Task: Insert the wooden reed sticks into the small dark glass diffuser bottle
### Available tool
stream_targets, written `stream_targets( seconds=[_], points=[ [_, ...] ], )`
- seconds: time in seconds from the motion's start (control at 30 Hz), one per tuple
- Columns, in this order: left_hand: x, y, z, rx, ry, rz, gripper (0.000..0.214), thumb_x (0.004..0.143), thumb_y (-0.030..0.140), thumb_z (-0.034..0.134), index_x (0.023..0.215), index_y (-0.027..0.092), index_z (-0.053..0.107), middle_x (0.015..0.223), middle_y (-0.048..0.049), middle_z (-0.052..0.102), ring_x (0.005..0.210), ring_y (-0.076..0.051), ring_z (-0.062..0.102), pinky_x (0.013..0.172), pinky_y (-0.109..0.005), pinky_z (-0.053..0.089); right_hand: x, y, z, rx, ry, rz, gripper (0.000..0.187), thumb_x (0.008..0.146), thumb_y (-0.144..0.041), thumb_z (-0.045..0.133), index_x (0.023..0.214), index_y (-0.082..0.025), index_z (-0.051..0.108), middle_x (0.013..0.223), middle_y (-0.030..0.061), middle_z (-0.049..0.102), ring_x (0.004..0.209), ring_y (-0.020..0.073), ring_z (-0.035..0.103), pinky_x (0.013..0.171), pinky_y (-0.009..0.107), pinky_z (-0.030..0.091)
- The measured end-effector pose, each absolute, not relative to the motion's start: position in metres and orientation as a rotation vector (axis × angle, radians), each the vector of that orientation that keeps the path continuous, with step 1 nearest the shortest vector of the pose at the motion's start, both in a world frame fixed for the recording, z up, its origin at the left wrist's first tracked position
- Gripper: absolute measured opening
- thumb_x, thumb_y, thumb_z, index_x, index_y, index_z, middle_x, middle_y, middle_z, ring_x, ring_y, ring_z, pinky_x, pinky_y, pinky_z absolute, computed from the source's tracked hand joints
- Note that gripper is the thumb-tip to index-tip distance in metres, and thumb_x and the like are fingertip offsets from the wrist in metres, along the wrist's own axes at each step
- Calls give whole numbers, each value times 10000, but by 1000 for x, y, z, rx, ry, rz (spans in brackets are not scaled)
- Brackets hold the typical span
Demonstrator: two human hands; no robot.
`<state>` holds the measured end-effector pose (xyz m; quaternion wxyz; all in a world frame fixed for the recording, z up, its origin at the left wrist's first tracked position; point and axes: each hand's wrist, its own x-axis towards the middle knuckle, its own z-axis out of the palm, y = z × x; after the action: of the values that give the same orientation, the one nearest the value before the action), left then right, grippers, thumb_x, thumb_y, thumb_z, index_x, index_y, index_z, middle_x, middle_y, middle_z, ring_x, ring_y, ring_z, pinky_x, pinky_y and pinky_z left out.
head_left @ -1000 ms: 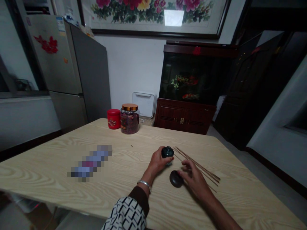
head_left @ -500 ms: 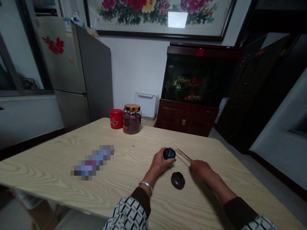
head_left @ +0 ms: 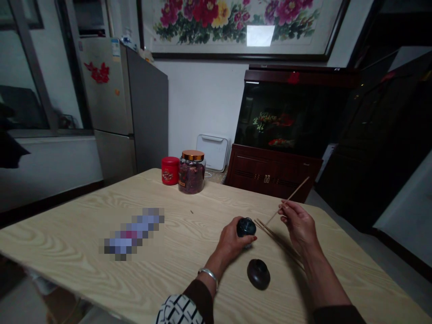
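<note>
My left hand (head_left: 232,242) is wrapped round a small dark round pot (head_left: 246,226) that stands on the light wooden table (head_left: 84,229). The pot's dark lid (head_left: 258,273) lies on the table just in front of it. My right hand (head_left: 299,223) is raised a little above the table and pinches one thin stick (head_left: 289,198), which points up and to the right. A bundle of similar thin sticks (head_left: 275,237) lies flat on the table under and beside that hand.
A red tin (head_left: 170,170) and a glass jar (head_left: 191,171) with a copper lid stand at the table's far edge. A blurred-out object (head_left: 133,231) lies on the left. Behind are a fridge (head_left: 125,105), a fish tank (head_left: 286,116) on a wooden cabinet and a white appliance (head_left: 212,152).
My right hand left the lid, moved to the sticks and lifted one off the table. My left hand stayed on the pot. The view shifted slightly.
</note>
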<state>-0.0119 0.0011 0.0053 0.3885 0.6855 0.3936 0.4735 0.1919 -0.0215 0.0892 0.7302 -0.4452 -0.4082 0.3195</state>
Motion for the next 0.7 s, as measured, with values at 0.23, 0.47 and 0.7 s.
stream_targets(
  seconds=[0.23, 0.47, 0.7],
  points=[
    [-8, 5, 5, 1727, 1023, 1206, 652, 620, 395, 839, 1197, 188, 616, 1016, -61, 706, 908, -234, 638, 831, -314, 498, 170, -6, 92, -981, -1069, 373, 317, 783, -380, 716, 1010, -164, 669, 843, 59, 687, 725, 156, 649, 557, 234, 445],
    [-8, 4, 6, 1734, 1017, 1197, 652, 634, 396, 830, 1208, 179, 611, 1032, -74, 707, 924, -242, 637, 866, -332, 500, 160, -5, 79, -1007, -1182, 399, 278, 808, -380, 696, 994, -180, 645, 848, 47, 677, 736, 156, 645, 563, 234, 449],
    [-7, 6, 5, 1753, 1001, 1200, 637, 646, 370, 828, 1214, 184, 607, 1045, -66, 708, 934, -237, 641, 878, -327, 494, 142, -8, 71, -1099, -1341, 570, 312, 817, -447, 666, 989, -189, 636, 837, 45, 685, 742, 178, 648, 596, 256, 463]
  ],
)
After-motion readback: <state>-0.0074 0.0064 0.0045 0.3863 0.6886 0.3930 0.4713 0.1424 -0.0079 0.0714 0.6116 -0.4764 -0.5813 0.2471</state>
